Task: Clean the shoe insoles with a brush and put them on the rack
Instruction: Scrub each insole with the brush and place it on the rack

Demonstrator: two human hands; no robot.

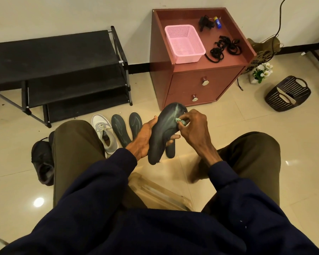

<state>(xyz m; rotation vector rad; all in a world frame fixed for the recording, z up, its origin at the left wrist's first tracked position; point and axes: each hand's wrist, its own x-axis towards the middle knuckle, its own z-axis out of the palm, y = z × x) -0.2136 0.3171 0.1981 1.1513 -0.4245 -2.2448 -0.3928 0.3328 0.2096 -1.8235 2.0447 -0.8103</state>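
**Q:** Which item is being worked on, and where is it?
**A:** A dark insole [164, 129], held in the air between the person's knees. Its toe end points up and away toward the nightstand [197, 80], its heel end down. Pale streaks cross its upper part.

**Q:** How does the left hand [144, 140] lie?
**A:** It cradles the insole from beneath. The thumb rests along the left edge and the fingers [174, 137] curl round the right edge.

**Q:** And the right hand [195, 127]?
**A:** Its fingers [187, 116] are closed in a pinch on a small pale-green item [181, 122], which touches the insole's right edge near the toe. Whether that item is a brush or a cloth cannot be told.

**Q:** Where are the other insoles?
**A:** On the tiled floor [228, 116]. A line-marked insole [120, 131] and a second insole [135, 122] lie side by side, just right of a grey sneaker [104, 135]. A third insole [170, 151] shows partly below the held one. A black shoe [42, 161] lies beside the left knee.

**Q:** And the rack?
**A:** The black shoe rack [59, 57] stands against the wall at the left, its tiers stepped toward the viewer, well apart from the hands.

**Q:** What rests on the nightstand?
**A:** A pink basket [184, 43] and, to its right, black laces [224, 48].
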